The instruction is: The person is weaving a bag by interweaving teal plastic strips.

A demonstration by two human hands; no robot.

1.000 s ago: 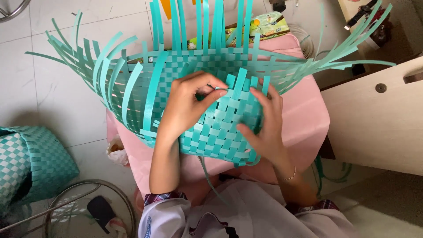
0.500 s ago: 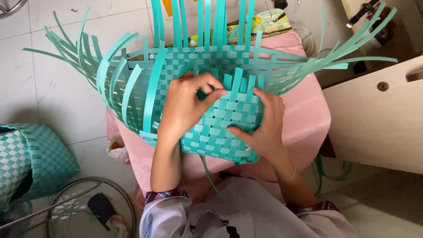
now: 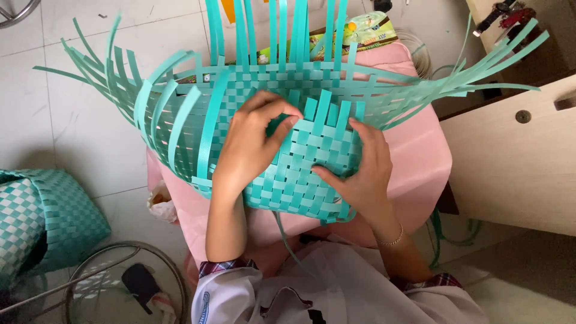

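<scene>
A half-woven teal basket [image 3: 300,174] of flat plastic strips lies on a pink stool [image 3: 420,156] in front of me. Loose strips fan out to the left, up and to the right. My left hand [image 3: 252,144] rests on the near woven wall, its fingers curled and pinching a strip at the wall's upper edge. My right hand [image 3: 360,174] presses flat against the same wall on the right, thumb across the weave and fingertips at the upright strip ends.
A finished teal and white woven basket [image 3: 36,222] stands on the tiled floor at the left. A round wire rack [image 3: 120,282] is below it. A pale wooden cabinet [image 3: 516,156] is close on the right. A colourful packet [image 3: 360,30] lies behind the stool.
The basket has shifted slightly and its loose left strips have swung. Both hands stay on the near wall; my left fingers have tightened on the strip at the top edge.
</scene>
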